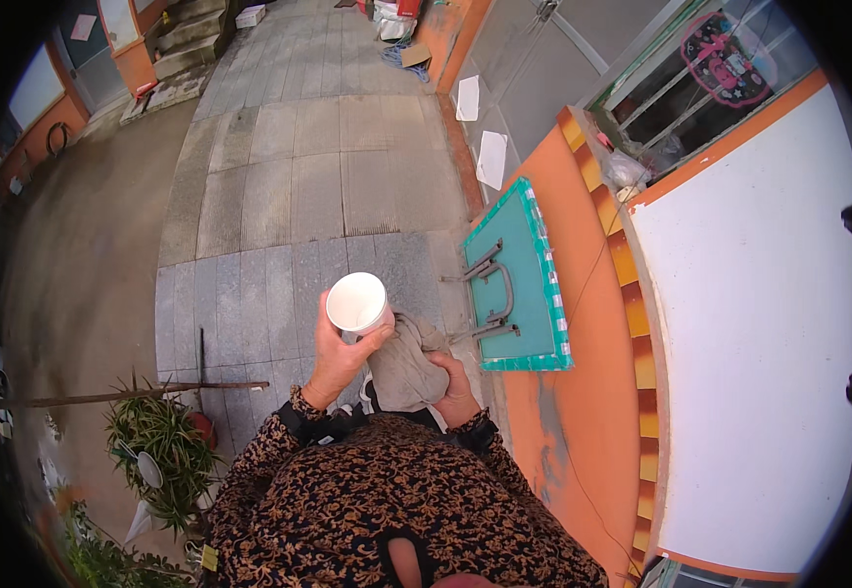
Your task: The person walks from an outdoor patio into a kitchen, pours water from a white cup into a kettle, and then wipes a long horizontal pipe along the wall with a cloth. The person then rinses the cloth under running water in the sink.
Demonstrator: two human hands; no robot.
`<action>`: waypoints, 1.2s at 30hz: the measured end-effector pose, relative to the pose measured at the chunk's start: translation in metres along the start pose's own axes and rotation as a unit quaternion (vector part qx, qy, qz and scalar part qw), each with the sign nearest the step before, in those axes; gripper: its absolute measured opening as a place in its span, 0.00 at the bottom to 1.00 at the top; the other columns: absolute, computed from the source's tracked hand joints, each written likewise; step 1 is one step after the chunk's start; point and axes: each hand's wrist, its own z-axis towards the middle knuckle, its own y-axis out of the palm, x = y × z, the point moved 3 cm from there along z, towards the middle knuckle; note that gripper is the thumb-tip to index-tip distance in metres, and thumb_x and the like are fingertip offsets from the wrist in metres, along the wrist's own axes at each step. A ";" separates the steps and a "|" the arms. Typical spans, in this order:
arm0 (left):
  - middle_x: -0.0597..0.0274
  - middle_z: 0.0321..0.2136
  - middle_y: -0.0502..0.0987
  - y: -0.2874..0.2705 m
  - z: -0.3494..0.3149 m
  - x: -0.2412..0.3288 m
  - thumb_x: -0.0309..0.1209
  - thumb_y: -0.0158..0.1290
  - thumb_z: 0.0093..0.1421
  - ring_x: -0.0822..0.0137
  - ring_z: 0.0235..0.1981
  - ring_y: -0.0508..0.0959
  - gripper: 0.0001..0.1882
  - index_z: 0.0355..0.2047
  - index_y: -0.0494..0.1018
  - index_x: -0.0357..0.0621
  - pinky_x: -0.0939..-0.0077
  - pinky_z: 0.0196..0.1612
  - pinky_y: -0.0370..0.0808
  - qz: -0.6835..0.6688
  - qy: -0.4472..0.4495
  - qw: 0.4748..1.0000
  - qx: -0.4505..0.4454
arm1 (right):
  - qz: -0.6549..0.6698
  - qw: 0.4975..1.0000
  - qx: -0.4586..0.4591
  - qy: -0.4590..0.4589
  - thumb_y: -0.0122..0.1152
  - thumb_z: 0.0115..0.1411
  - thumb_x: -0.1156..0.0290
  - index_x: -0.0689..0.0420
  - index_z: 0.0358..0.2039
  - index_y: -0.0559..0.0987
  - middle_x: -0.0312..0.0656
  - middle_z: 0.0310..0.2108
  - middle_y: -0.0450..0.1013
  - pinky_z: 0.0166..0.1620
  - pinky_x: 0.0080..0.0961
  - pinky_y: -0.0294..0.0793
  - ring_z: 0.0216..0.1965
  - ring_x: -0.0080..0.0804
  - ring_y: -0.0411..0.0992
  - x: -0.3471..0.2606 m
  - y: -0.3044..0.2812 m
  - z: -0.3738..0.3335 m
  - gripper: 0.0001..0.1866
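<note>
A white cup [357,302] is gripped in my left hand [336,355], its round open mouth facing up and its inside bare. My right hand [456,388] is closed on a grey-brown cloth [405,367], which hangs in loose folds between the two hands. The cloth's upper edge lies close beside the cup; whether they touch I cannot tell. Both hands are held in front of my body, with patterned sleeves and dark bands at the wrists. The fingertips of the right hand are partly hidden by the cloth.
On the right, a green folding table [514,294] leans against the orange wall, legs folded. A long stick [142,394] crosses above a spiky potted plant [161,446] at lower left. Grey paving [289,196] runs ahead to steps [189,44] at far left.
</note>
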 end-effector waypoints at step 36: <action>0.57 0.48 0.74 0.213 1.108 -0.141 0.32 0.64 0.50 0.64 0.51 0.74 0.36 0.57 0.62 0.41 0.69 0.55 0.72 0.002 0.071 0.948 -0.311 | 0.168 0.900 0.373 -0.149 0.49 0.68 0.66 0.62 0.59 0.69 0.47 0.57 0.71 0.59 0.41 0.72 0.57 0.42 0.71 -0.298 -0.236 0.719 0.21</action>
